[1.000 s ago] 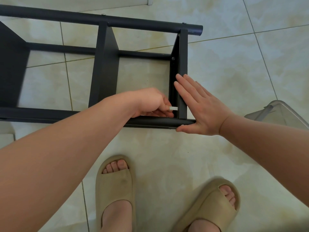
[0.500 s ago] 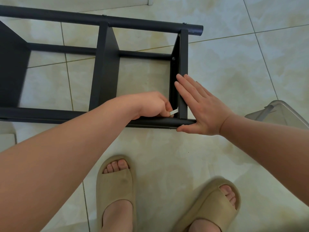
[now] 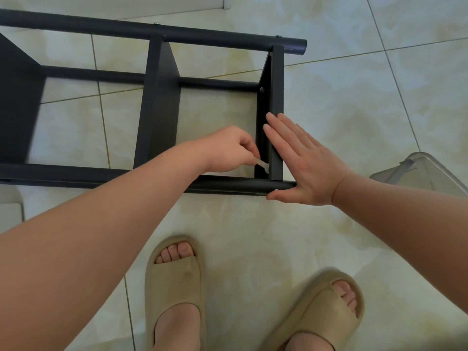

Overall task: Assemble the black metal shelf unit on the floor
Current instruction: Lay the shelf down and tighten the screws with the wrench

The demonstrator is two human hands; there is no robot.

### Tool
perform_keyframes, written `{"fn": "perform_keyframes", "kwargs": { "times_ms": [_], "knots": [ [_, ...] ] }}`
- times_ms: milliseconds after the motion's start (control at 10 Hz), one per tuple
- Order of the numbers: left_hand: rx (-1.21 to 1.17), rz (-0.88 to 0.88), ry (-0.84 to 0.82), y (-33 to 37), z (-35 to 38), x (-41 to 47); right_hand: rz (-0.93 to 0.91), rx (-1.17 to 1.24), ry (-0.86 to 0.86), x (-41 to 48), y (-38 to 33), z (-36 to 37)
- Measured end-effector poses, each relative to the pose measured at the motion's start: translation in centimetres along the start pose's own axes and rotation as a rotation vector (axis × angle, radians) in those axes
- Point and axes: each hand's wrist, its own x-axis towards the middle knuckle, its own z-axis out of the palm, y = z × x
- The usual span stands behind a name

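The black metal shelf unit [image 3: 159, 102] lies on its side on the tiled floor, its round posts running left to right. My left hand [image 3: 233, 148] is closed around a small white wrench [image 3: 262, 164], whose tip sits at the inner corner where the end shelf panel [image 3: 276, 117] meets the near post [image 3: 228, 184]. My right hand [image 3: 301, 158] lies flat with fingers straight against the outer face of that end panel, its thumb along the end of the near post.
A clear plastic box [image 3: 425, 173] stands on the floor at the right, just beyond my right wrist. My two feet in beige slippers [image 3: 174, 282] are below the shelf. A white object [image 3: 10, 211] sits at the left edge.
My left hand has turned the small white wrench, whose free end swung from level to tilted down at the corner. My right hand stayed pressed on the end panel.
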Motion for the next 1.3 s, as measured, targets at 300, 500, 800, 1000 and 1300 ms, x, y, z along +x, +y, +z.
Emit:
{"fn": "perform_keyframes", "kwargs": {
  "times_ms": [300, 500, 800, 1000, 1300],
  "knots": [
    [-0.576, -0.254, -0.035, 0.4, 0.9, 0.1, -0.002, 0.005, 0.005, 0.0, 0.0, 0.0],
    [-0.605, -0.249, 0.065, 0.6, 1.4, 0.5, -0.005, 0.004, 0.010, 0.0, 0.1, 0.1],
    [-0.657, -0.258, 0.075, 1.2, 1.5, 0.3, -0.007, 0.003, 0.015, 0.0, 0.1, 0.2],
    [-0.637, -0.285, 0.058, 1.2, 1.5, 0.3, -0.003, 0.004, 0.007, 0.0, 0.1, 0.1],
    [-0.667, -0.353, 0.017, 1.4, 1.7, 0.6, -0.002, 0.005, 0.004, 0.0, 0.1, 0.1]
  ]
}}
